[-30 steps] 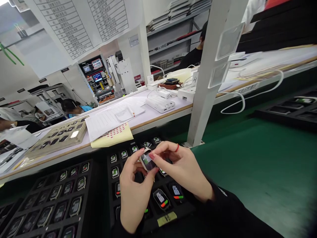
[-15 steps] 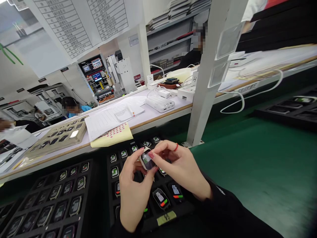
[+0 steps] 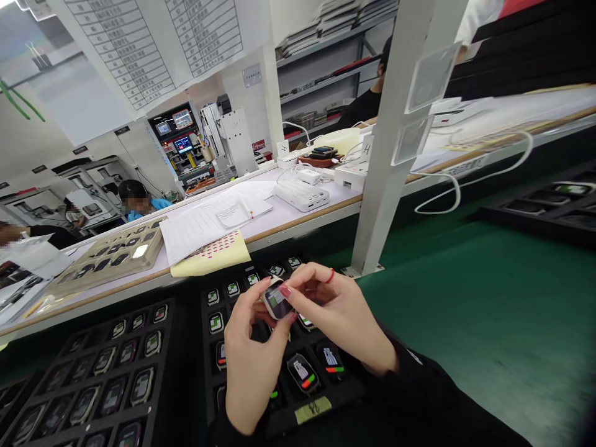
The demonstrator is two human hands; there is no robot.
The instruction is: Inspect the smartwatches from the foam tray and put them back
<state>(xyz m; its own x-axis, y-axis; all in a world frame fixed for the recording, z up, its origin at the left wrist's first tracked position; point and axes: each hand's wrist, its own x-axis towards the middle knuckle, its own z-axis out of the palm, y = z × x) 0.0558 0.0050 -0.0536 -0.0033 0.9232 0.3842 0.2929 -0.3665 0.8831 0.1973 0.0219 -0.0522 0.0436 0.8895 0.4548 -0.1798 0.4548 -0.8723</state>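
Observation:
Between the fingers and thumb of my left hand (image 3: 254, 347) is a smartwatch body (image 3: 277, 299) with no strap, its lit screen tilted up toward me. My right hand (image 3: 338, 313) bends over the watch from the right, thumb on the screen's upper right and fingers curled at its edge. Whether the right fingers grip the watch or only press it, I cannot make out. Below both hands sits a black foam tray (image 3: 279, 423) with several lit watches in its slots, among them one watch (image 3: 302, 372) with a red and green bar. The hands hide the tray's middle.
To the left lies a second black tray (image 3: 161, 354) of watches. Above runs a shelf (image 3: 261, 233) with papers (image 3: 205, 223), a white power bank (image 3: 302, 195) and a beige tray (image 3: 135, 264). A white post (image 3: 388, 149) rises right of my hands. Other people sit beyond.
Both hands and the watch stay nearly still. The person behind the post has shifted slightly.

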